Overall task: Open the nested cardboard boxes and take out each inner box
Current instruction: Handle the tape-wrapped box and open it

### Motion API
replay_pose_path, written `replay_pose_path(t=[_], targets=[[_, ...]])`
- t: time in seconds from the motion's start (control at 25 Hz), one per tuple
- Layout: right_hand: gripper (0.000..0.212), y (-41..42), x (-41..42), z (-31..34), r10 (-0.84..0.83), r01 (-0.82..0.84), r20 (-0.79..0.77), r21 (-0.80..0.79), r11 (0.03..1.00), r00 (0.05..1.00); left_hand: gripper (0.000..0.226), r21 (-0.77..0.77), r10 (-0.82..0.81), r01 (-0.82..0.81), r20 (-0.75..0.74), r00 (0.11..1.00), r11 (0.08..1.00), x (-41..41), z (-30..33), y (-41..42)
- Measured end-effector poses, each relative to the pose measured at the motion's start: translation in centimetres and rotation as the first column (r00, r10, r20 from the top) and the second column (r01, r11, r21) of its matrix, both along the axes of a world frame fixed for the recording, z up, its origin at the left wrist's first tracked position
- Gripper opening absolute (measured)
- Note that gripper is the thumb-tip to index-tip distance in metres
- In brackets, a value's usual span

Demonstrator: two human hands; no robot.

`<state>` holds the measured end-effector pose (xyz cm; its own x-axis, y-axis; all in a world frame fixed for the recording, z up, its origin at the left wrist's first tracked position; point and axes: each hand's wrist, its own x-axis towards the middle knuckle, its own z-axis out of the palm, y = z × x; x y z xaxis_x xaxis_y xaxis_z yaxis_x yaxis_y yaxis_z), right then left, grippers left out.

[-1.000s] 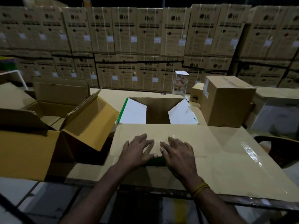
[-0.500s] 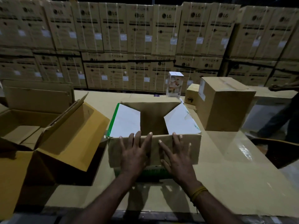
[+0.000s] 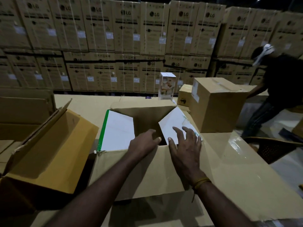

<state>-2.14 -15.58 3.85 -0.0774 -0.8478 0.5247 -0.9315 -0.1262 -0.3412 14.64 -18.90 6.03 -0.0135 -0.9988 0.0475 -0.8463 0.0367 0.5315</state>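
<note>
Reaching over the near flap, we've got our left hand [image 3: 144,143] and right hand [image 3: 185,145] loose and spread, gripping nothing, at the mouth of the open box [image 3: 147,169] mid-surface [image 3: 246,169]. White side flaps, green edge. Its inside is too dark to make out.

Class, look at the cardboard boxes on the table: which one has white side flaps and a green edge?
The open middle box under both hands. The open box to its left and the closed box at right are plain brown.
</note>
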Motion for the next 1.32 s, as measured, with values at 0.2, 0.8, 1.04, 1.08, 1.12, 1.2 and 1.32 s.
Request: replay_pose_path(t=[0.2,0.8,1.04,1.08,1.12,1.2,1.32], targets=[[0.06,-0.9,-1.0,-0.2,-0.018,0.02,-0.188,0.009,1.0,0.982,0.06,0.241,-0.198,0.249,-0.216,0.956,0.938,-4.5,0.9,-4.7],[0.061,-1.5,-2.8,-1.2,0.054,-0.056,-0.294,0.001,0.998,0.954,0.078,0.471,-0.32,0.193,0.205,0.925,0.86,-8.1,-2.0,-9.1],[0.059,-1.5,-3.3,-1.1,0.046,-0.047,-0.295,0.002,0.999,0.954,0.074,0.513,-0.298,0.324,-0.136,0.945,0.795,-8.2,-0.5,-8.5],[0.058,-1.5,-3.3,-1.1,0.045,-0.044,-0.302,0.009,0.999,0.952,0.079,0.518,-0.233,0.314,-0.217,0.948,0.796,-8.1,-0.4,-8.4],[0.058,-1.5,-3.3,-1.1,0.046,-0.044,-0.306,0.013,0.999,0.951,0.086,0.508,-0.172,0.312,-0.304,0.937,0.803,-7.9,-0.3,-8.2],[0.057,-1.4,-3.3,-1.0,0.056,-0.055,-0.291,0.012,0.998,0.955,0.095,0.451,-0.076,0.298,-0.446,0.892,0.842,-7.3,-0.1,-7.8],[0.059,-1.2,-3.2,-0.7,0.074,-0.07,-0.27,0.023,0.997,0.96,0.089,0.235,-0.086,0.168,-0.321,0.943,0.957,-6.1,-0.1,-7.5]])
